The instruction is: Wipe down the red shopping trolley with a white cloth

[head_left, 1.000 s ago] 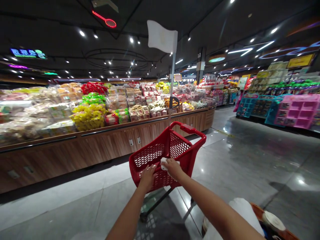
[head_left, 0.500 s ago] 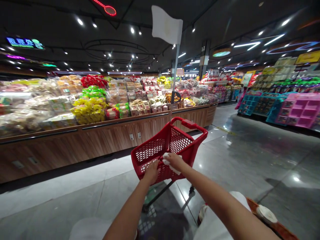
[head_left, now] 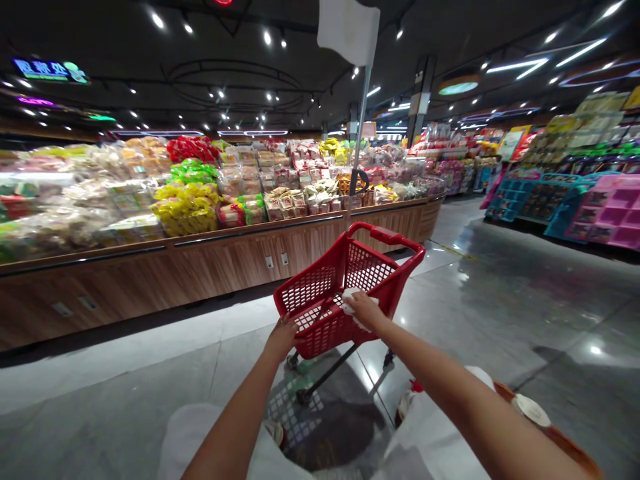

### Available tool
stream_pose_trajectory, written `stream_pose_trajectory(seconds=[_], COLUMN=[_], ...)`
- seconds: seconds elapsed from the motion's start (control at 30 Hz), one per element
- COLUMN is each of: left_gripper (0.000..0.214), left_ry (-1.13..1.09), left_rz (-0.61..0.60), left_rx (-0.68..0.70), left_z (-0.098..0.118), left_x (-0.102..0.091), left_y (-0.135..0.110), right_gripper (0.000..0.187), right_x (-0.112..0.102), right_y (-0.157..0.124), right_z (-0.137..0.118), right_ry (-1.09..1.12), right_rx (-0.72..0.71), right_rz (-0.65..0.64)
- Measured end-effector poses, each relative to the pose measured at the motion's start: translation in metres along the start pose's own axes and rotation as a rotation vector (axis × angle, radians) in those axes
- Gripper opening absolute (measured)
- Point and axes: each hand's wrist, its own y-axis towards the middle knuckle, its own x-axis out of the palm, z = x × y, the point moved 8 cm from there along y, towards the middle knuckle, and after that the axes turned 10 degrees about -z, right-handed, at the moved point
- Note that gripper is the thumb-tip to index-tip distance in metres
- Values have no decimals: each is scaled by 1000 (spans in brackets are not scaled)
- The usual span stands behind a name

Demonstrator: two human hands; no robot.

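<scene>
A small red plastic shopping cart (head_left: 320, 337) with perforated basket walls stands in front of me on dark legs with wheels. My left hand (head_left: 283, 337) is at the basket's near left corner, its fingers curled over the rim. With my right hand (head_left: 365, 312) I press a white cloth (head_left: 351, 293) against the near rim, right of the middle. The cloth is bunched under my fingers and hangs partly over the edge. On the far side is the cart's red handle (head_left: 387, 235); a pole with a white flag (head_left: 349, 30) rises behind the basket.
A long wood-panelled display counter (head_left: 235, 267) piled with packaged food (head_left: 187, 208) runs behind the cart. Pink and blue racks (head_left: 597, 207) stand at the right. Shiny grey tiles (head_left: 480, 287) cover the floor. Brown straps or edging (head_left: 565, 437) lie near my leg.
My left hand has slid left along the rim to the corner, away from my right hand. My right hand still holds the cloth on the near rim. The view has shifted slightly.
</scene>
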Motion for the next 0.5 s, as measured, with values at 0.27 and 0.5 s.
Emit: stream_pose_trajectory(seconds=[0.27,0.5], left_gripper=[29,39], left_ry=[205,182], left_rz=[20,74], left_rx=[-55,-67], left_z=[15,48], left_x=[7,28], left_y=[1,21], right_gripper=[35,30], right_x=[48,30], right_y=[25,33], right_z=[-95,-31], right_ry=[20,-35], right_rx=[-193,-286], right_rz=[65,-34])
